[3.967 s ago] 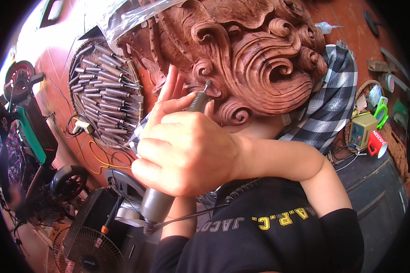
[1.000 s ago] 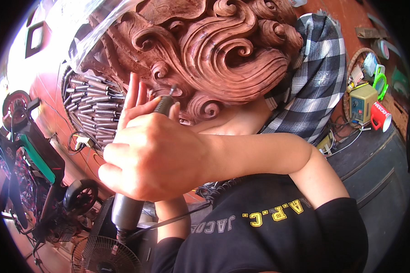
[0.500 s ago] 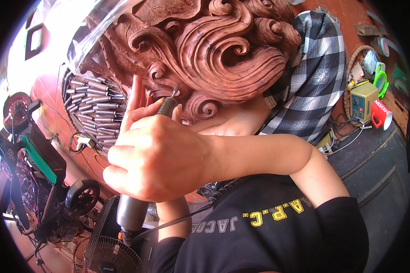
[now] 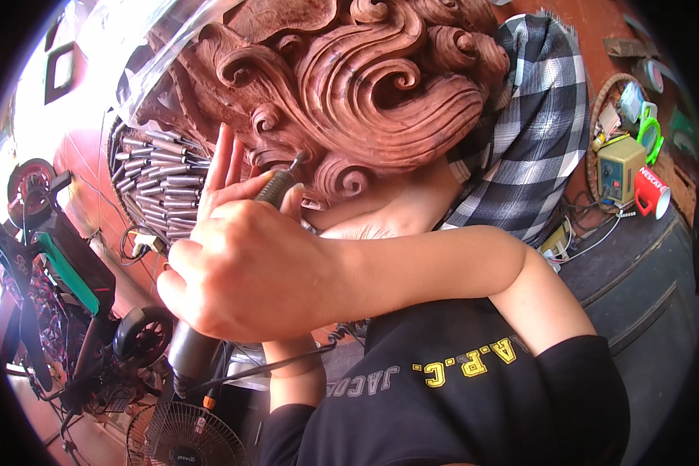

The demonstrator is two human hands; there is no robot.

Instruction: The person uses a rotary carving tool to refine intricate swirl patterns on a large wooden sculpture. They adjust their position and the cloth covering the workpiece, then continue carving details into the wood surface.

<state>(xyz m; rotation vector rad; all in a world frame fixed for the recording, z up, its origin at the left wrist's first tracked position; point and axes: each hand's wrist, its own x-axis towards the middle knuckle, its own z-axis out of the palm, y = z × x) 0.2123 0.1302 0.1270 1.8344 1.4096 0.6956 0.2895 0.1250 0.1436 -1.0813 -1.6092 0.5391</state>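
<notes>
My right hand (image 4: 245, 272) is wrapped round a rotary carving tool (image 4: 190, 353), a grey metal handpiece with a ribbed nose. Its small burr (image 4: 300, 158) meets the reddish-brown wood carving (image 4: 373, 116) at a groove beside a small spiral; whether it touches is hard to tell. Deep curls and flowing ridges cover the carving. Behind the right hand, my left hand (image 4: 222, 167) shows stretched fingers along the carving's near left edge, while its palm is hidden. Below the carving is bare skin, probably a foot, next to black-and-white checked cloth (image 4: 520, 147).
Left of the carving, a basket holds many dark-handled tools (image 4: 163, 182). A wheeled machine (image 4: 62, 272) stands farther left, with a fan (image 4: 182, 439) below. On the right are a beige control box (image 4: 617, 172), a red mug (image 4: 651, 193) and cables. Clear plastic sheeting (image 4: 171, 58) hangs upper left.
My right hand has shifted slightly left, and the rear of the rotary tool has swung left and up, so it lies at a lower slant. The burr stays near the same groove.
</notes>
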